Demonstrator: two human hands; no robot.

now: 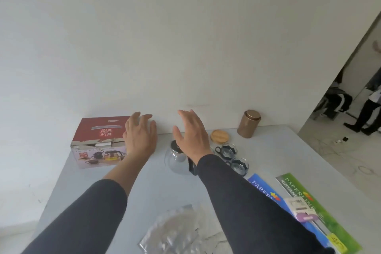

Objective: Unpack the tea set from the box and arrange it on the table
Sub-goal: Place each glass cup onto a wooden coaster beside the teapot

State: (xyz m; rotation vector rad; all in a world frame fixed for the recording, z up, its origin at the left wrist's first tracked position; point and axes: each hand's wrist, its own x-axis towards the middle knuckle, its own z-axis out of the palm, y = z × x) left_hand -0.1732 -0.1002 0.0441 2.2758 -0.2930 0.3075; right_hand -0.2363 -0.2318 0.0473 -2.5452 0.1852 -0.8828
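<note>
Head view: a person's two arms in dark sleeves reach forward over a pale grey table pushed against a white wall.
Left hand: raised, palm down, fingers loosely spread and holding nothing; it overlaps the right end of the box from this angle, and I cannot tell whether it touches it.
Right hand: raised, fingers spread and slightly curved, thumb out to the left, holding nothing; it hangs in front of the teapot's top.
Box: a red and pale tea set carton with Chinese characters and a product photo on its side, standing at the far left of the table by the wall; its top edge looks torn and partly open.
Teapot: clear glass with a dark rim and dark handle, upright on the table just right of the box, partly hidden by the right wrist.
Glass cups: two small clear cups with dark holders, close together to the right of the teapot.
Wooden lid: a round disc lying flat behind the cups.
Canister: a copper-coloured tin, upright near the wall.
Bubble wrap: crumpled clear sheet on the near edge, between the arms.
Paper packs: a blue and a green pack lying side by side at the right, a small purple item on top.
Doorway: at far right, blurred standing figures on a tiled floor.
</note>
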